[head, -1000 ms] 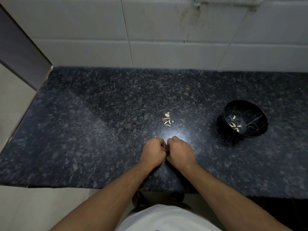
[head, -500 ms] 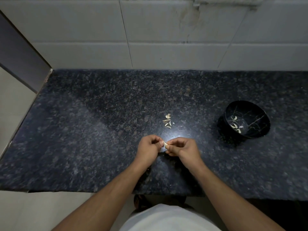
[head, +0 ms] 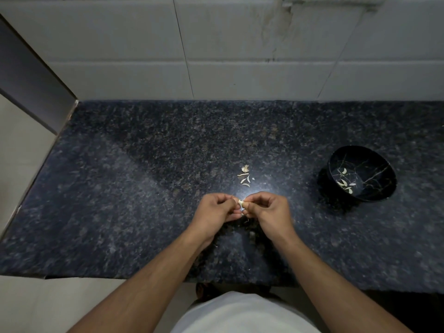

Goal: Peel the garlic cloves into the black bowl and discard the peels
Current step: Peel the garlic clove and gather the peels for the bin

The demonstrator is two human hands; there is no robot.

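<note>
Garlic clove [head: 241, 203]: pinched between both hands, just below the centre of the frame, above the countertop [head: 120, 200].
Left hand [head: 213, 211]: fingers curled, the clove gripped at its left side.
Right hand [head: 269, 210]: fingers curled, the clove pinched from the right.
Black bowl [head: 361, 175]: set at the right of the frame, well apart from the hands; pale peeled cloves [head: 344, 181] are seen inside.
Peels [head: 245, 177]: scattered just above the hands.
Tiled wall [head: 240, 44]: seen across the top.
</note>
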